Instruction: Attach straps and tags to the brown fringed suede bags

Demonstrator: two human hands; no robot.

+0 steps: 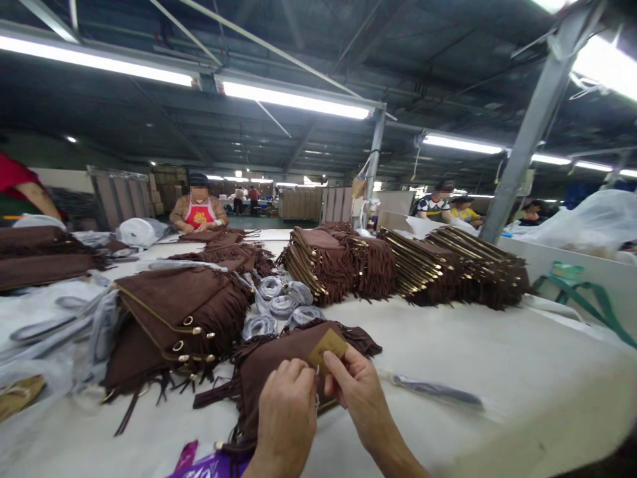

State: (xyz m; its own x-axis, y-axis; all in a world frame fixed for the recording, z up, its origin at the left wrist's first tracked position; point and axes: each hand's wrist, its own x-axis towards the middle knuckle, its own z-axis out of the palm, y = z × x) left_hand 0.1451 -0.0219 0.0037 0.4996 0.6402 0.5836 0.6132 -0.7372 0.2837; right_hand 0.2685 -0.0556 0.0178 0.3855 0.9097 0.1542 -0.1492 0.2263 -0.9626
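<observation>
My right hand [355,388] grasps a small gold card [326,345], its thumb laid over the near corner and the fingers curled behind. The card's upper edges stand free of my grip, tilted above the brown bag [279,355] that lies flat on the pale table [522,358]. My left hand [286,411] is curled just beside the card's lower left side, over the bag; its fingertips are bunched, and I cannot tell whether they pinch anything. Fringe spills past the bag's left and far right edges.

To my left I have little room: a pile of fringed bags [184,302] stands near, its gold-trimmed edges turned toward me, and a purple packet [212,465] sits by my left wrist. Beyond the bag, coiled straps [283,305] crowd close to its far edge, with stacked bags [323,259] behind them. My widest room is to the right, where the tabletop runs out to its edge past one long, dark, narrow thing [438,390] lying near my right forearm.
</observation>
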